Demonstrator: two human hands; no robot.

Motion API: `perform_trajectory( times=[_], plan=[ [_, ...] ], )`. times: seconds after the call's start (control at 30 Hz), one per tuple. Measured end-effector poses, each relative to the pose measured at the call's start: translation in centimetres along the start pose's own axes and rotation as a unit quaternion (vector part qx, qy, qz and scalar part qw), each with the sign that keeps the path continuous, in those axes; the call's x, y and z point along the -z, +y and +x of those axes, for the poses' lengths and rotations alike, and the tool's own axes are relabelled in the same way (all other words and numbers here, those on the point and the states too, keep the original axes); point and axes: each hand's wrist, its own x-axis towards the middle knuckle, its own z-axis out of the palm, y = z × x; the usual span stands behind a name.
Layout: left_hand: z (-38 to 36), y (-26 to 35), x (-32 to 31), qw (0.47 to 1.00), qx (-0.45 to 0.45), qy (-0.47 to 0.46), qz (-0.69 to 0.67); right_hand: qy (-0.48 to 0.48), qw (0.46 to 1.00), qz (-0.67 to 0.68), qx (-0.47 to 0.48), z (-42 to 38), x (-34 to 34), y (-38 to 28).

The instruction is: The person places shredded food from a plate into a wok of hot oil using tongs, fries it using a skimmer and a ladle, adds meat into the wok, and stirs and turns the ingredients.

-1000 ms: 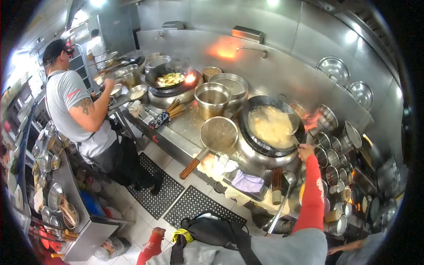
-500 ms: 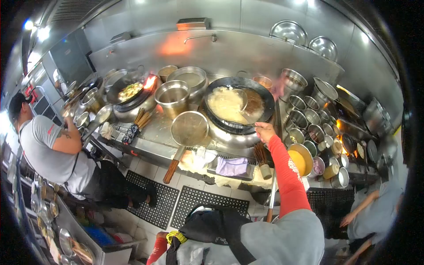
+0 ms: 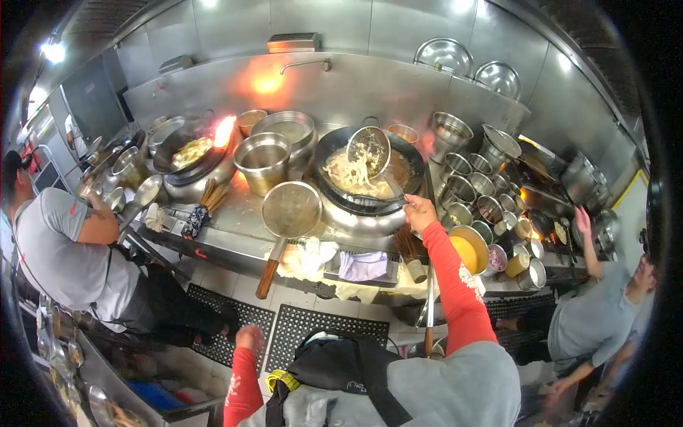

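My right hand [image 3: 420, 213] is closed round the handle of a metal ladle [image 3: 368, 152], whose bowl is raised over the big black wok [image 3: 327, 146]. Pale strips of food [image 3: 346, 173] lie in the wok's liquid, and some hang from the tilted bowl. Low in front of my body, my left hand [image 3: 249, 337] is closed, away from the counter; whether anything is in it is too small to tell. A round strainer [image 3: 292, 209] with a wooden handle lies left of the wok.
A co-worker [image 3: 71, 242] stands at the left near a second wok [image 3: 167, 146] with a flame. Another person [image 3: 590, 313] is at the right, arm raised. Metal pots [image 3: 262, 162], a yellow-filled pot [image 3: 466, 252] and a folded cloth [image 3: 363, 265] are on the counter.
The ladle has risen out of the wok's liquid with food on it. My left hand has moved up and forward. The person at the right has come further into view and raised an arm.
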Motion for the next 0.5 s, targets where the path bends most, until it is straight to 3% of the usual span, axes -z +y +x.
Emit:
perform_trajectory(
  times=[0.03, 0.07, 0.1, 0.13, 0.27, 0.37, 0.5],
  plan=[
    [0.0, 2.3, -2.4, 0.998, -0.013, 0.024, -0.048, 0.005, 1.000, -0.016, 0.011, -0.2, 0.0, -0.3],
    [-0.6, 4.9, -3.9, 0.997, -0.039, -0.057, -0.046, 0.012, 1.000, -0.004, 0.010, -0.2, 0.0, -0.2],
    [1.2, 5.5, -4.5, 0.997, -0.034, -0.050, -0.056, 0.019, 1.000, 0.008, 0.008, 0.0, 0.0, 0.3],
    [3.3, 6.2, -4.4, 0.987, -0.001, -0.137, -0.077, 0.026, 0.999, 0.021, 0.008, 0.1, 0.0, 0.6],
    [0.9, 11.4, -10.8, 0.988, -0.015, -0.137, -0.076, 0.046, 0.998, 0.046, 0.010, -0.2, 0.1, 0.0],
    [1.4, 12.7, -13.1, 0.985, 0.038, -0.141, -0.092, 0.043, 0.997, 0.065, -0.019, -0.6, 0.1, -0.7],
    [5.2, 12.3, -12.8, 0.957, 0.112, -0.242, -0.110, 0.037, 0.990, 0.105, -0.082, -1.3, -0.7, -1.5]
  ],
)
